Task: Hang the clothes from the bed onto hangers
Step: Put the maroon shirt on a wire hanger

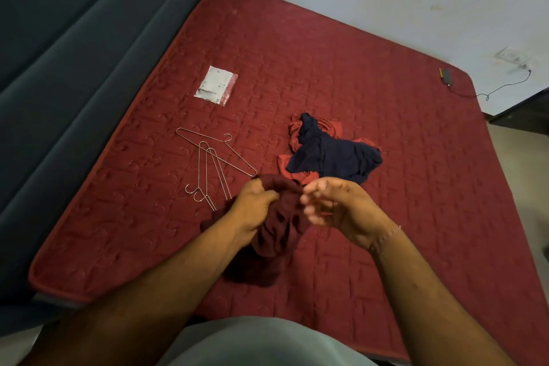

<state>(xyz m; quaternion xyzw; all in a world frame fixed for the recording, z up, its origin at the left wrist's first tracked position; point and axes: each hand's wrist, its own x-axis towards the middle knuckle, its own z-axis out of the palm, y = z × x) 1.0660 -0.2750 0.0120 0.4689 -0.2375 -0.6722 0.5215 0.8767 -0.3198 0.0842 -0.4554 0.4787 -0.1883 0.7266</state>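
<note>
A bunched dark maroon garment (276,235) hangs over the red mattress (356,74). My left hand (252,208) grips its upper part. My right hand (335,208) is at the garment's right edge, fingers loosely curled and blurred; whether it pinches the cloth is unclear. Three wire hangers (214,163) lie on the mattress just left of and beyond my left hand. A navy garment (332,154) lies in a heap on top of a red garment (297,128), beyond my right hand.
A white and red plastic packet (216,85) lies further back on the mattress. A small black device with a cable (445,77) sits at the far right corner. A dark blue sofa (59,74) runs along the mattress's left side. White wall behind.
</note>
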